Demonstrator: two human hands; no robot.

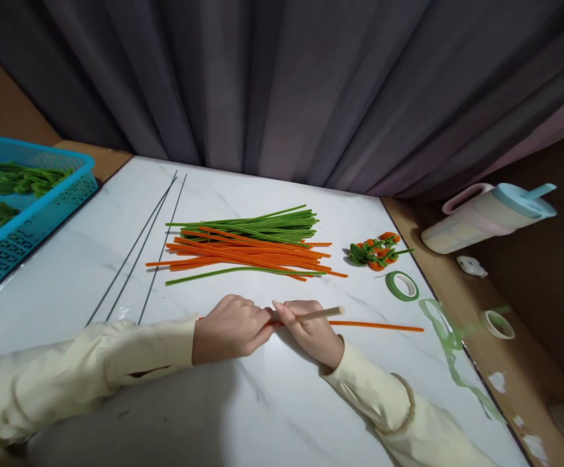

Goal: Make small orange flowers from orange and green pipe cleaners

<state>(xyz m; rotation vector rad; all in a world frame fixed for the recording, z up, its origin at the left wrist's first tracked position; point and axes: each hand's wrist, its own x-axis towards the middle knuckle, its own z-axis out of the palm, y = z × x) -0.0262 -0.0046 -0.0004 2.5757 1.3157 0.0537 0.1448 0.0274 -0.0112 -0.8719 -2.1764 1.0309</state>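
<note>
An orange pipe cleaner [384,325] runs across under both my hands, its free end sticking out to the right. My left hand [233,327] is closed, thumb and fingers pinching that pipe cleaner. My right hand [315,332] is closed around a pale round stick [321,314], and the orange pipe cleaner passes by its fingers. The fingertips of the two hands almost meet. Just beyond them lie a single green pipe cleaner [243,270], a pile of orange pipe cleaners [253,253] and a bundle of green pipe cleaners [262,227].
Thin dark wires [139,253] lie at the left, near a blue basket [68,201] holding green leafy pieces. To the right are an orange-and-green pipe-cleaner piece [380,251], green tape [402,286], a loose green strip [450,350] and a tumbler [481,217].
</note>
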